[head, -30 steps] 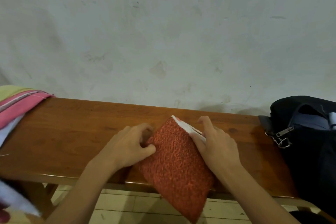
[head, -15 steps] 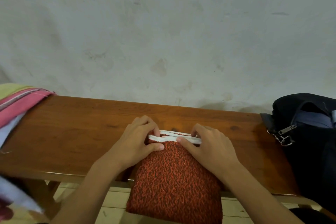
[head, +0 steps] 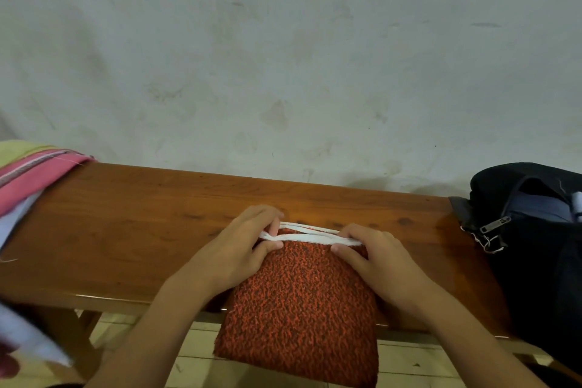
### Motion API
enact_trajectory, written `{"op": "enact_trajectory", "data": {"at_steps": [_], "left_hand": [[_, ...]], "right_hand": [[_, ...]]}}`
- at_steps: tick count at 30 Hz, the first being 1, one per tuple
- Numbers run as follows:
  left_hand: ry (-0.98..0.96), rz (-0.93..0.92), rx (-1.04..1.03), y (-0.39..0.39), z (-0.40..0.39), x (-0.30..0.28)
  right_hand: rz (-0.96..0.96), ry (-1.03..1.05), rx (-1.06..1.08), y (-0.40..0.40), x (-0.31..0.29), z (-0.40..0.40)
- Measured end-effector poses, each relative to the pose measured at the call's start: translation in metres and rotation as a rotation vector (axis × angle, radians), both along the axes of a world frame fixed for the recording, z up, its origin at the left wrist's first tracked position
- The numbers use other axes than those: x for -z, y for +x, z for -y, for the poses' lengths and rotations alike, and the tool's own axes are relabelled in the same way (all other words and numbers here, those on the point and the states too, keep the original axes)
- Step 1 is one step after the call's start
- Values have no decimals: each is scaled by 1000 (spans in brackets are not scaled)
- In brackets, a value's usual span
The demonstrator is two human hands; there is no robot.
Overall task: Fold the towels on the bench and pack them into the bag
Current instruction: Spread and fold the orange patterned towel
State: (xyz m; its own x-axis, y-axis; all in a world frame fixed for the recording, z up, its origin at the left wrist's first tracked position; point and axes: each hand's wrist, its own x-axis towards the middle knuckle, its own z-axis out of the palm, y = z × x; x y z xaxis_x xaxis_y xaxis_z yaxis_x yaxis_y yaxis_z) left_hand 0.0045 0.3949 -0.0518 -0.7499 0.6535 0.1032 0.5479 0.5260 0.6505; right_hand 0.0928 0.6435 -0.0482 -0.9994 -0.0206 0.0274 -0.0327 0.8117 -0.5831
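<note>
Head view: a folded red-orange towel [head: 302,302] lying mid-bench [head: 126,230], near end draped over the front edge, white-trimmed far edges stacked on the wood. Left hand [head: 233,252] pinching the trim's left corner between thumb and curled fingers; right hand [head: 374,258] pinching its right corner likewise. Open black bag [head: 535,230] at bench's right end, pink and yellow towels [head: 28,173] piled at left.

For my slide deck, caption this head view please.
Both hands, left and right, pinch the orange towel's white edge on the bench.
</note>
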Motion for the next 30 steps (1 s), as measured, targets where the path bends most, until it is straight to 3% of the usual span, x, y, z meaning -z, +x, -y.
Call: {"op": "enact_trajectory", "data": {"at_steps": [4, 13, 17, 30], "left_hand": [[41, 67, 7, -3, 2, 0], [80, 63, -38, -3, 1, -7], [1, 88, -35, -3, 4, -4], [142, -40, -150, -5, -3, -2]], "right_hand": [[-8, 99, -37, -5, 2, 1], [-33, 37, -97, -4, 1, 1], [-35, 28, -97, -5, 1, 1], [44, -56, 22, -6, 1, -7]]}}
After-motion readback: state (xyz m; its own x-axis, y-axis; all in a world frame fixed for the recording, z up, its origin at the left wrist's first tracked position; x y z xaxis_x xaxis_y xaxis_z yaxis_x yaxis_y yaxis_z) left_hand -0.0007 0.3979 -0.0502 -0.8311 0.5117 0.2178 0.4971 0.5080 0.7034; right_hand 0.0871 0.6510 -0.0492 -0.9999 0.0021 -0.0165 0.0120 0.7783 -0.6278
